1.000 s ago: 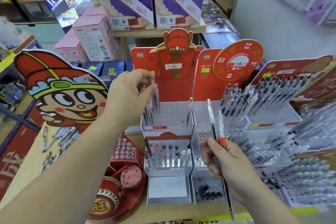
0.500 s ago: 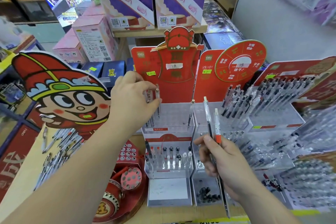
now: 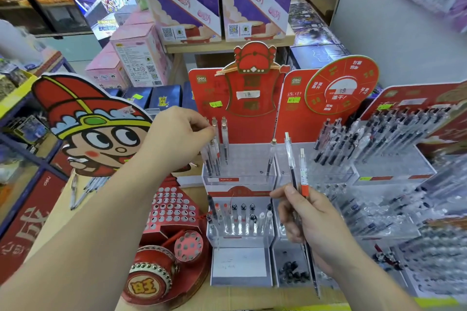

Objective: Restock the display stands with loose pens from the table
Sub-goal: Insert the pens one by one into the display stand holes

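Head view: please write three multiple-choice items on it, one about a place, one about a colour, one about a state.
1. Where is the left hand?
A. On the drum.
B. At the pens in the top tier of the middle stand.
C. On the pink box.

2. What colour is the band on the shorter pen in the right hand?
A. Green.
B. Blue.
C. Red-orange.

3. What is the state of the right hand?
A. Gripping pens.
B. Flat and open.
C. An empty fist.

Answers:
1 B: its fingertips pinch a pen standing in that tier.
2 C: the band just above the fingers is red-orange.
3 A: its fingers curl round pens that stick up out of it.
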Demonstrator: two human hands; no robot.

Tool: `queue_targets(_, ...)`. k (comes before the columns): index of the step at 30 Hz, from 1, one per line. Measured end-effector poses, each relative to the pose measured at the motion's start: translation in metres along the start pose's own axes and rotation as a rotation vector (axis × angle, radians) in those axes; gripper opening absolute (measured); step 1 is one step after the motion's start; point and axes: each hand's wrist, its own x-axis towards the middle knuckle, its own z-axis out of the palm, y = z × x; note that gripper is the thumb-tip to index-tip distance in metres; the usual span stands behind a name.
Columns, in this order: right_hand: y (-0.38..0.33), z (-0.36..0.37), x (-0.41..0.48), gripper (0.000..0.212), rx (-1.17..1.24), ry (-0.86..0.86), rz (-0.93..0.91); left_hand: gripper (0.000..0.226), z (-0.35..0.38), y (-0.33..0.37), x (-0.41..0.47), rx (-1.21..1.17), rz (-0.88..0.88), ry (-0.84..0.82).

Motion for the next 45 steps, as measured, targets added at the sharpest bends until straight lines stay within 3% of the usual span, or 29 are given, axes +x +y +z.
queue_targets(4, 0.000, -0.001, 0.000, 0.032, 0.008, -0.012, 0.001, 0.015, 0.001, 0.007, 0.002, 0.052, -0.021, -0.072)
queue_targets(18, 0.001, -0.009, -0.001, 0.037, 0.010, -0.019, 0.009, 0.034, -0.003, 0.014, 0.007, 0.181, 0.014, 0.015)
queue_targets(25, 0.003, -0.010, -0.002, 0.030, 0.002, -0.018, 0.019, 0.023, 0.014, 0.010, -0.002, 0.114, 0.007, 0.136)
queue_targets(31, 0.001, -0.011, -0.003, 0.032, -0.004, -0.015, 0.014, 0.010, 0.012, 0.013, -0.002, 0.025, 0.175, 0.264)
queue_targets(34, 0.001, -0.012, -0.004, 0.031, -0.013, -0.016, 0.019, 0.018, 0.015, 0.019, 0.004, 0.051, 0.286, 0.188)
queue_targets(45, 0.001, -0.013, -0.004, 0.032, -0.030, -0.036, 0.000, 0.013, 0.016, 0.004, 0.009, 0.096, 0.212, 0.119)
